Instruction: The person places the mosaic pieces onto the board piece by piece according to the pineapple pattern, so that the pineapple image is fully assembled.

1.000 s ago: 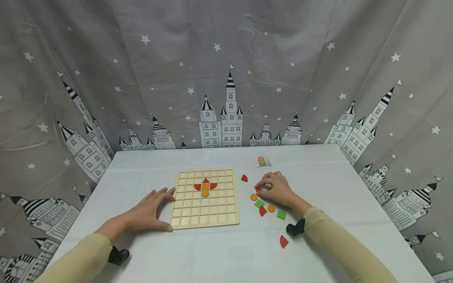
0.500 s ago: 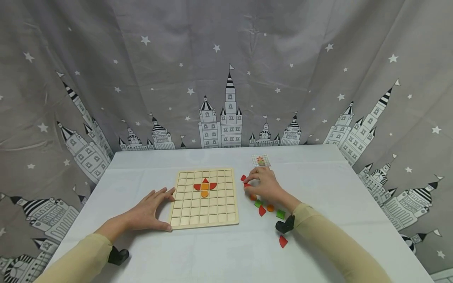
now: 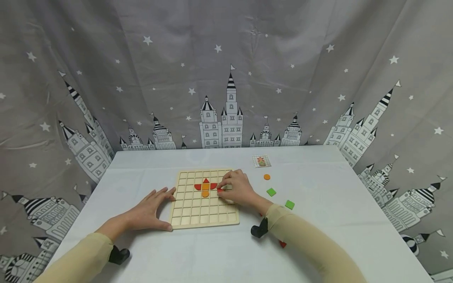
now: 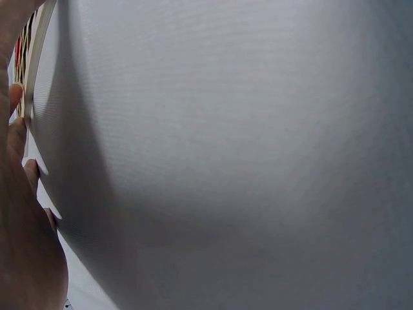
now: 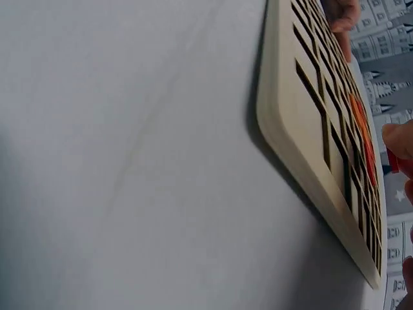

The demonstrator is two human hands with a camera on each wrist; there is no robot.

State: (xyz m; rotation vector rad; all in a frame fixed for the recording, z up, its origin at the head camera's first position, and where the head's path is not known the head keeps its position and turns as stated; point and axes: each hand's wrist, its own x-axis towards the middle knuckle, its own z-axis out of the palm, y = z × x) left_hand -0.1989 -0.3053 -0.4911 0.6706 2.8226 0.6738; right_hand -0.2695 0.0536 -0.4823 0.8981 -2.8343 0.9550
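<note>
Piece in hand: a small red piece [image 3: 220,190], flat and smooth-coloured; the fingers cover part of it, so its full outline cannot be told.
Grip: the right hand [image 3: 238,188] pinches the red piece between thumb and fingertips.
Piece against grip: it sits at the tips, on the side facing the set figure, with a red edge showing past the thumb in the right wrist view.
Piece against board: over the right-hand columns of the pale wooden board [image 3: 195,216], near the set figure; whether it touches the board cannot be told.
Board: squarish, raised rim, a grid of shallow square cells, lying flat on the white table [image 3: 198,259].
Set figure: an orange square [image 3: 205,186] with a red triangle [image 3: 206,181] above, a red wing [image 3: 197,187] on the left, another red wing [image 3: 213,186] on the right, and an orange disc [image 3: 205,193] below.
Right arm: reaches in from the lower right, the hand palm down, fingers bent.
Left hand: the left hand [image 3: 152,208] grasps no piece; its fingers are spread along the board's left edge, thumb by the near left corner.
Loose pieces: an orange disc and two green squares [image 3: 271,192] lie right of the board; a red quarter [image 3: 282,244] shows partly beside the sleeve.
Card: a small printed card [image 3: 262,161] lies beyond the right hand.
</note>
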